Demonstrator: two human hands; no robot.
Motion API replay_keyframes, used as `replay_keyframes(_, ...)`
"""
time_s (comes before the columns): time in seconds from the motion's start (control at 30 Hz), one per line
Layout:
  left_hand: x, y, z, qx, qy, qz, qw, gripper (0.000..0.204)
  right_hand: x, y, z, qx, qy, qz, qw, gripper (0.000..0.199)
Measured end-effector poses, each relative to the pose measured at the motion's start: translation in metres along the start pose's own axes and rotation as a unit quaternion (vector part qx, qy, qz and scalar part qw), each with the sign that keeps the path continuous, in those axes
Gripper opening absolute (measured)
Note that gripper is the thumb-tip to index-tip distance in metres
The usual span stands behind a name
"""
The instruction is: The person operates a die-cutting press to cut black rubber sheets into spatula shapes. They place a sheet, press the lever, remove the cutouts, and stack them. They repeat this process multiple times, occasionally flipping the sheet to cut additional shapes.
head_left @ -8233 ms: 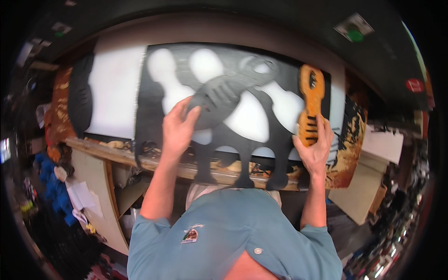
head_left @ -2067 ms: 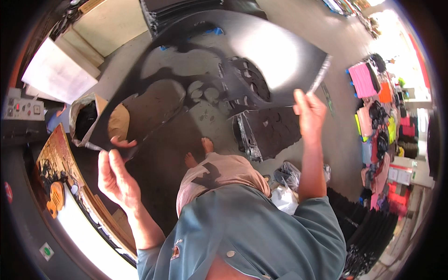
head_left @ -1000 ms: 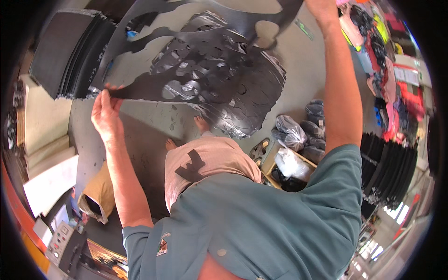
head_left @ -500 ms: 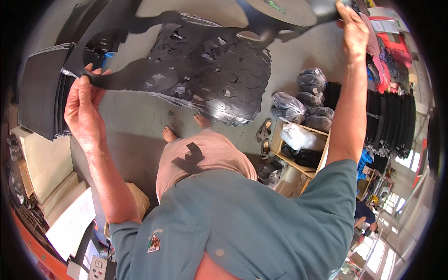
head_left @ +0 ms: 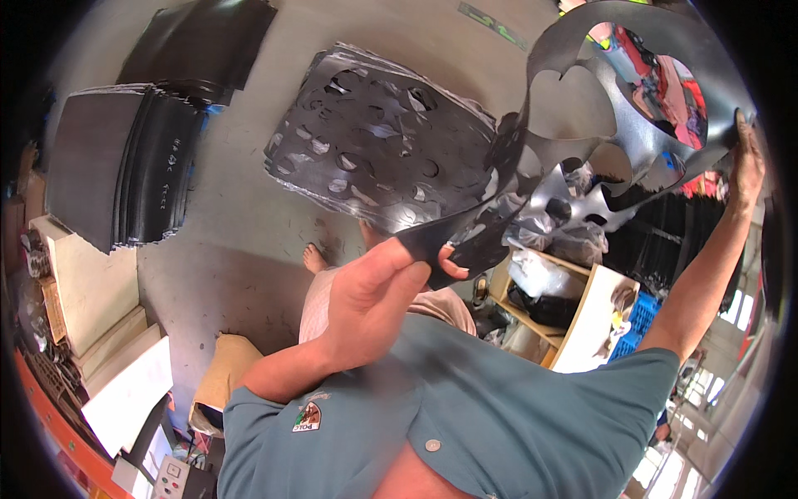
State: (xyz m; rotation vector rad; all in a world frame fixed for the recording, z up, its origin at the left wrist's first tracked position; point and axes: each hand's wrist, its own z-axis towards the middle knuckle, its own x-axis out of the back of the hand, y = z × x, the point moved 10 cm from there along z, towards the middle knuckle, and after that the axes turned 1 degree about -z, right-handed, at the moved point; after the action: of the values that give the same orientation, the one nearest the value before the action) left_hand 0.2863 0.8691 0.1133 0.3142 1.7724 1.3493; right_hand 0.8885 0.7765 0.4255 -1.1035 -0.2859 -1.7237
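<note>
A thin black sheet (head_left: pixel 629 121) with large rounded cut-outs hangs stretched and bent between my two hands. My left hand (head_left: pixel 372 303) is closed on its near lower end, the thumb pressed on top and a fingertip showing through an opening. At the far right edge my right hand (head_left: pixel 746 158) grips the opposite end with its arm stretched out. Beyond my left hand, a stack of similar cut-out black sheets (head_left: pixel 382 141) lies on the floor. Part of this stack is hidden behind the held sheet.
Uncut black sheets (head_left: pixel 87 158) are stacked at the left, with another dark pile (head_left: pixel 195 46) behind. Right of my legs stands a wooden shelf (head_left: pixel 573 320) with plastic bags. A brown paper sack (head_left: pixel 229 370) is near my left elbow. My feet are on the floor below the stack.
The sheet has swung to the right, off from above the floor stack. My left hand has come across toward my middle, and my right hand has moved further right and lower.
</note>
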Motion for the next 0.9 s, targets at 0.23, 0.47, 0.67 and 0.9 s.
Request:
replay_keyframes(0.23,0.087,-0.045,0.027,0.013,0.252,-0.029,0.967,0.028,-0.208,-0.073,0.049,0.253,-0.135,0.055,0.956,0.045)
replay_keyframes(0.47,0.312,-0.143,0.050,0.072,0.427,0.245,0.867,0.028,-0.493,-0.176,-0.088,0.176,-0.154,0.084,0.969,0.028)
replay_keyframes(0.67,0.393,-0.260,-0.055,0.172,0.466,0.087,0.864,0.032,-0.580,-0.169,-0.344,0.028,-0.438,0.174,0.882,0.040)
replay_keyframes(0.9,0.491,-0.243,-0.173,0.175,0.502,0.115,0.839,0.035,-0.585,-0.103,-0.663,-0.115,-0.625,-0.027,0.772,0.047)
